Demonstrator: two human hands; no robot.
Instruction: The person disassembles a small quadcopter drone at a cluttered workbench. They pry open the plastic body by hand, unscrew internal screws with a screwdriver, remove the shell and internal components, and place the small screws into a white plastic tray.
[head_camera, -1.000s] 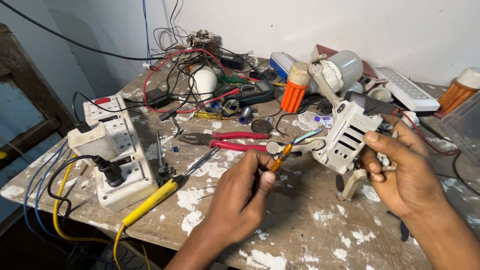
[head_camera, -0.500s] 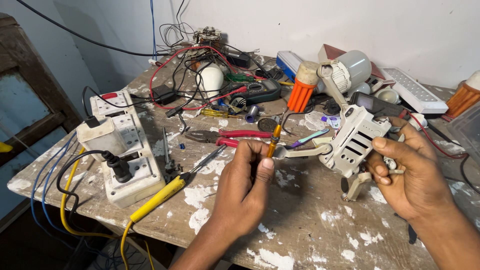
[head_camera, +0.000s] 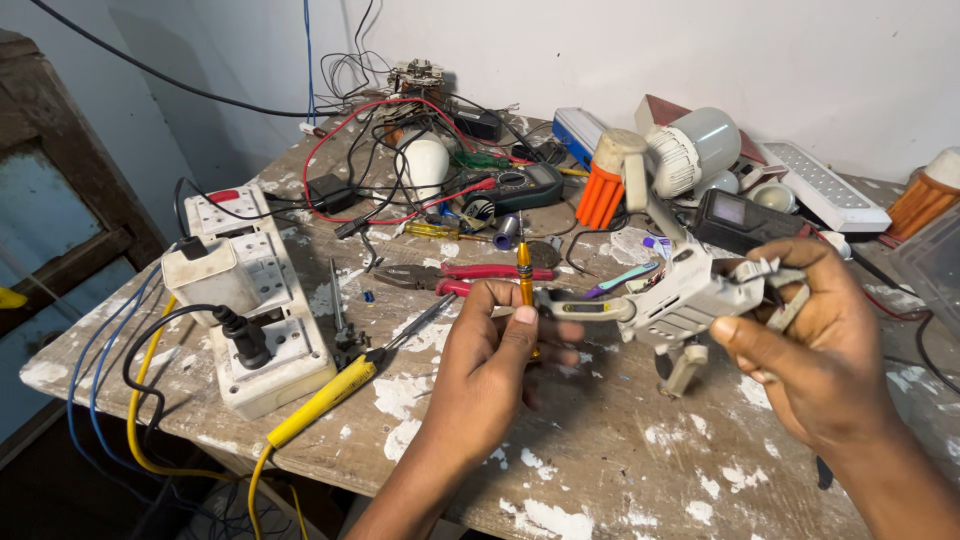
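From the head camera, two bare hands work over a wooden table (head_camera: 600, 470) with chipped white paint. The left hand (head_camera: 490, 365) is near the middle of the picture. Its fingers are closed around a small orange screwdriver (head_camera: 524, 268), which stands almost straight up with its thin tip pointing to 12 o'clock. The right hand (head_camera: 815, 345) is at about 3 o'clock from the left hand. It is closed around a grey plastic gadget (head_camera: 680, 300) with slots in its side. A long flat arm of the gadget sticks out toward 9 o'clock and touches the left hand's fingertips beside the screwdriver.

At 12 o'clock from the left hand, red pliers (head_camera: 470, 275) lie flat on the table. At 8 o'clock lies a yellow soldering iron (head_camera: 320, 400), its metal tip pointing toward the hands. Farther out at 9 o'clock sits a white power strip (head_camera: 270, 330) with a black plug in it. Up at 1 o'clock, by the wall, are an orange and cream bulb part (head_camera: 608, 180) and a big white bulb (head_camera: 695, 150). Red and black wires (head_camera: 370, 150) are tangled at 11 o'clock.
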